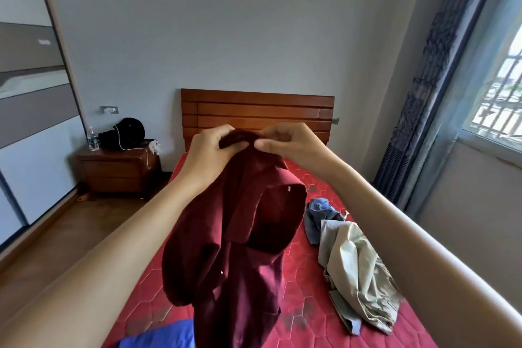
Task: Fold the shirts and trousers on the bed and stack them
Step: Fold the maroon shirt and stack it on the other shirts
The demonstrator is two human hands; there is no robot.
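Note:
A dark red shirt hangs in the air over the red bed. My left hand grips its bunched top edge from the left. My right hand pinches the same edge from the right, close beside the left hand. The shirt droops down crumpled toward the mattress. Beige trousers lie crumpled on the right side of the bed. A blue-grey garment lies just behind them. A bright blue garment shows at the bed's near left edge.
A wooden headboard stands at the far end of the bed. A nightstand at the left carries a black bag and a water bottle. A wardrobe lines the left wall. Curtain and window are on the right.

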